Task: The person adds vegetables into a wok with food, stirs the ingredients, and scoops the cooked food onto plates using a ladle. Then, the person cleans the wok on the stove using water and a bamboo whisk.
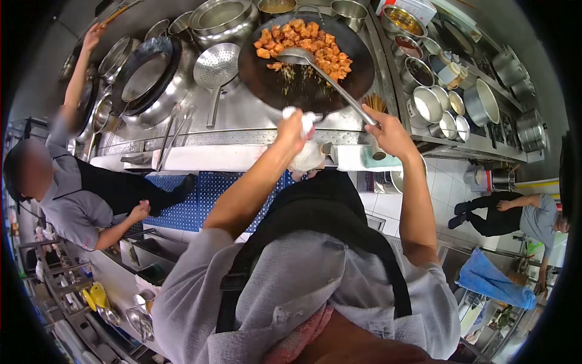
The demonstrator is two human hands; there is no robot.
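Across wok (259, 85), ladle (334, 84) slanting, pointing forward-left

The skimmer (216, 65) lies on the counter (235, 111), left of the wok (260, 88); the ladle (295, 56) lies in the wok.
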